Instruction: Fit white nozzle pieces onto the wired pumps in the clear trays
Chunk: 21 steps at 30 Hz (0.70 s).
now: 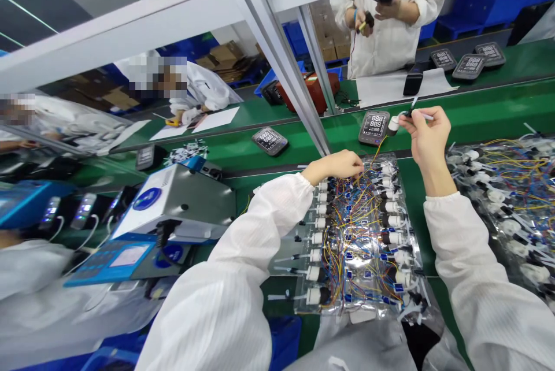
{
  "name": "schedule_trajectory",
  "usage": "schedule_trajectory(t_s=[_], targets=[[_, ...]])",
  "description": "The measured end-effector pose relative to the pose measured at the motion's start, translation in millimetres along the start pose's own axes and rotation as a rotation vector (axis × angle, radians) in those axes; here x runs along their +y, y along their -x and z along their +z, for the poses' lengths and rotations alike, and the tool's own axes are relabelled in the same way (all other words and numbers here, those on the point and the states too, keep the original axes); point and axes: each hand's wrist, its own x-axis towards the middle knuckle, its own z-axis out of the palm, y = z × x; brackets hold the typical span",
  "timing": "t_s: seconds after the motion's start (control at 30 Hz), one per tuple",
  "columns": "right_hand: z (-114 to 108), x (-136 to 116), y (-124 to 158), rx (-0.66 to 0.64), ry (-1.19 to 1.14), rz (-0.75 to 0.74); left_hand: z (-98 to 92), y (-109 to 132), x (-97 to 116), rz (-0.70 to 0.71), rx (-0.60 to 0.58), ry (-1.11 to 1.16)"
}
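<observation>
My right hand (429, 134) is raised over the green bench, its thumb and fingers pinched on a small white cylindrical part (393, 123) with a black fitting and a pale tube. Yellow wires (381, 144) run down from that part toward the clear plastic tray (303, 303). Over the tray's far left end, my left hand (336, 164) is closed, its fingertips together on thin wires. Rows of similar white parts (315, 239) line both sides of the tray, with tangled coloured wires and small blue boards between them.
A second filled tray (511, 197) lies at right. Monitors with digit displays (374, 127) sit along the green belt (498, 102). A grey-and-blue machine (173, 203) stands at left. A metal post (277, 53) rises ahead. Co-workers in white coats (385, 30) work across and at left.
</observation>
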Motion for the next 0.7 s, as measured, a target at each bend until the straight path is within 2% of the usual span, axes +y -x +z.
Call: schedule_trajectory(t_s=[0.07,0.1,0.2,0.3,0.4,0.5,0.57,0.7], targets=[[1,9,1,-0.008,-0.004,0.033,-3.1,1,2,-0.001,-0.139,-0.005],[1,14,2,-0.032,0.009,0.072,-3.5,1,2,-0.001,-0.145,-0.014],[0,24,5,-0.108,0.055,0.179,-0.2,-8,-1,-0.041,0.031,-0.037],[3,19,6,-0.084,0.002,0.143,5.7,-22,-5,-0.095,0.164,0.016],[10,7,6,-0.049,-0.076,0.081,10.0,-38,-9,-0.122,0.142,0.122],[13,-1,7,-0.048,-0.115,0.069,13.3,-50,-10,-0.061,0.092,0.118],[11,-4,7,-0.058,-0.132,0.075,16.0,-54,-12,-0.044,0.101,0.07],[5,-9,6,-0.128,-0.122,0.129,22.2,-54,-20,-0.109,0.122,0.043]])
